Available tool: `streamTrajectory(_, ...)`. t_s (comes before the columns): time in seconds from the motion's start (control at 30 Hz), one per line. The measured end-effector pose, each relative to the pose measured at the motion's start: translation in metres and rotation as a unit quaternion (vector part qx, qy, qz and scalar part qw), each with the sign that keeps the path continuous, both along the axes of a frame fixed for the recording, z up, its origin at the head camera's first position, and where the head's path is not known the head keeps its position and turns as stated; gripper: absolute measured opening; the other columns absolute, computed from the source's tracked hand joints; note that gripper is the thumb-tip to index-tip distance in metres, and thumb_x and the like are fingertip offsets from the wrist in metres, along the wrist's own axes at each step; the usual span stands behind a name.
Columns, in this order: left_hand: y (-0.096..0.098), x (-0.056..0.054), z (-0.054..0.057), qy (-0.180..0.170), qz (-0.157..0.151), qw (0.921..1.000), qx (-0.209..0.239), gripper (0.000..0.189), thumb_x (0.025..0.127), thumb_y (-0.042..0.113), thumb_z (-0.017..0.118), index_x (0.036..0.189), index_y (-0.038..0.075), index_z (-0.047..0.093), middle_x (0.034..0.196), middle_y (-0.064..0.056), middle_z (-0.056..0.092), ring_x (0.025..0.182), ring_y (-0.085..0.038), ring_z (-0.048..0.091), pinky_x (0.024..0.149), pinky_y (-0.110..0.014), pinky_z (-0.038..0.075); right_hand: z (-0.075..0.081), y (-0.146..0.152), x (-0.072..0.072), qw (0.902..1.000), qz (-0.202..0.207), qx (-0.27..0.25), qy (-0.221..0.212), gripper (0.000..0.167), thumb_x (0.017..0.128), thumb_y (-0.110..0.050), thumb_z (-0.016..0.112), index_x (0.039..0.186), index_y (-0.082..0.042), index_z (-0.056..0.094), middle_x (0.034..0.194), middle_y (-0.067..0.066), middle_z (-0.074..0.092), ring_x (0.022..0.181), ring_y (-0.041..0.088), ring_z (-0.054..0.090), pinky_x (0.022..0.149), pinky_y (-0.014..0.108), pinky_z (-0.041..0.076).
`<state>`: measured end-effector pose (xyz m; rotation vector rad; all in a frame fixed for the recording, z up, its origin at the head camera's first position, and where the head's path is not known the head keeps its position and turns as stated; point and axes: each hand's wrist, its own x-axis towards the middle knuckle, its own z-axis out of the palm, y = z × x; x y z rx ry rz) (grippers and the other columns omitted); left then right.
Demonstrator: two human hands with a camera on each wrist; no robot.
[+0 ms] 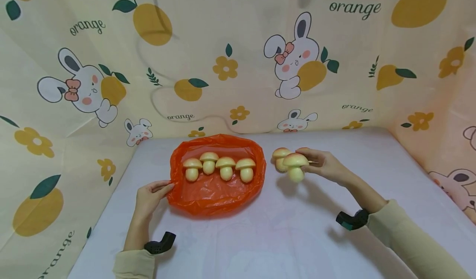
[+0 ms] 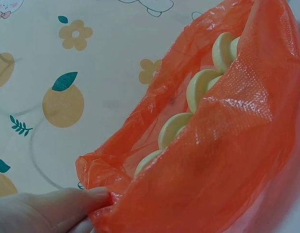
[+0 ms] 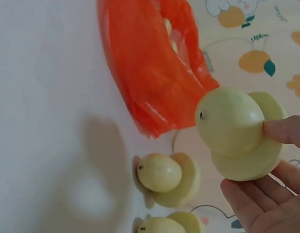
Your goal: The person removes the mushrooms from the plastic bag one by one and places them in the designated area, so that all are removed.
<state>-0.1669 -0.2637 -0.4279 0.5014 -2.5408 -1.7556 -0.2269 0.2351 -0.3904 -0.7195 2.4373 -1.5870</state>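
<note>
My left hand (image 1: 150,196) pinches the left rim of a red-orange plastic bag (image 1: 215,204), which lies spread with its mouth open. Inside it, several toy mushrooms (image 1: 226,169) with yellowish-red caps and pale stems stand in a row. To the right of the bag, my right hand (image 1: 327,167) holds another toy mushroom (image 1: 295,167) by its cap, above the table. The right wrist view shows the held mushroom's rounded stem end (image 3: 230,121). Two more mushrooms stand on the table beyond it, one (image 3: 162,174) nearer the bag and another (image 3: 164,225) partly cut off.
A white-covered table (image 1: 238,246) carries everything. Behind and at the sides hangs a cream cloth (image 1: 238,22) printed with rabbits, oranges and flowers. Black wrist cameras (image 1: 160,243) sit on both forearms, by the beige sleeves.
</note>
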Motion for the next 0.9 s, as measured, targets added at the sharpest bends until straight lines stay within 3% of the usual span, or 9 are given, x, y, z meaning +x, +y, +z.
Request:
streamTrajectory(0.07,0.0,0.0,-0.001,-0.001,-0.002,1.0,0.0,0.047,0.089,0.028,0.069,0.122,-0.004,0.062,0.091,0.009,0.075,0.073,0.009,0.063,0.073,-0.007,0.053,0.0,0.003,-0.001,1.0,0.0,-0.001,-0.002,0.054,0.089,-0.009,0.067,0.136,0.009,0.047,0.121,-0.021,0.057,0.107,-0.015,0.055,0.087,0.009,0.051)
streamTrajectory(0.33,0.0,-0.001,0.0,-0.003,-0.002,0.9999,-0.012,0.046,0.09,0.03,0.068,0.122,-0.003,0.063,0.093,0.008,0.075,0.074,0.008,0.064,0.075,-0.008,0.053,0.001,0.017,-0.006,0.9997,-0.016,0.011,0.016,0.052,0.09,-0.008,0.065,0.136,0.01,0.046,0.115,-0.032,0.056,0.104,-0.017,0.056,0.085,0.007,0.05)
streamTrajectory(0.53,0.001,0.0,0.001,-0.002,-0.003,1.0,-0.006,0.047,0.089,0.029,0.069,0.122,-0.004,0.062,0.092,0.007,0.075,0.073,0.009,0.063,0.073,-0.007,0.053,0.003,0.023,-0.007,0.9992,-0.036,0.012,0.013,0.053,0.091,-0.01,0.065,0.136,0.01,0.046,0.112,-0.035,0.056,0.102,-0.017,0.056,0.083,0.007,0.05)
streamTrajectory(0.9,0.0,0.0,0.001,-0.001,-0.005,1.0,-0.003,0.048,0.088,0.029,0.07,0.122,-0.005,0.062,0.089,0.01,0.075,0.073,0.009,0.063,0.073,-0.007,0.052,0.002,0.039,-0.016,0.9991,-0.035,0.02,0.011,0.053,0.092,-0.009,0.063,0.137,0.012,0.044,0.113,-0.035,0.055,0.102,-0.019,0.055,0.082,0.007,0.05)
